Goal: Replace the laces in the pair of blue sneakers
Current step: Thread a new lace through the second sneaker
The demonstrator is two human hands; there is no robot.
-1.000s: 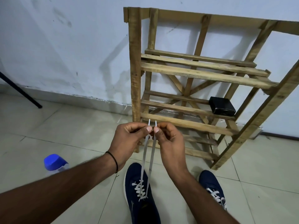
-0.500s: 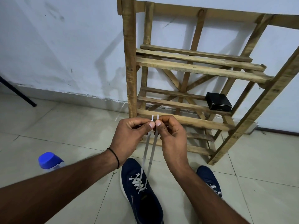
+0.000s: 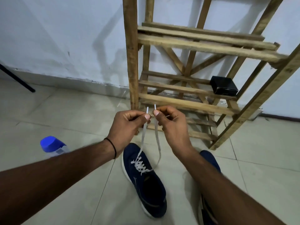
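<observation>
Where the two forearms come in from the bottom edge, the right one hides most of the second sneaker (image 3: 210, 158) (only the toe and a sliver lower down show, so whether it carries a lace cannot be told). Between the arms the first sneaker (image 3: 146, 181) lies on the tiled floor, toe pointing away, with a white lace (image 3: 140, 165) crossed through its eyelets; the rows are too small to count. Two free strands rise from it. Left hand (image 3: 128, 123), fingers curled, pinches one strand just below its tip between thumb and forefinger. Right hand (image 3: 172, 125) pinches the other strand the same way, and the two tips poke up side by side, near but apart. The left strand looks taut; the right one sags in a loop beside the shoe. Judgement: threading on this shoe is about done and the ends are being matched for length. The next move calls for drawing out the slack evenly, then tying off, before turning to the other shoe. A blue-capped bottle (image 3: 52, 144) stands at left, partly behind the left forearm. Beyond the hands a wooden rack (image 3: 186, 101) stands against the wall, its top cut off by the frame. A black box (image 3: 224, 86) sits on one slat; what it is cannot be made out.
</observation>
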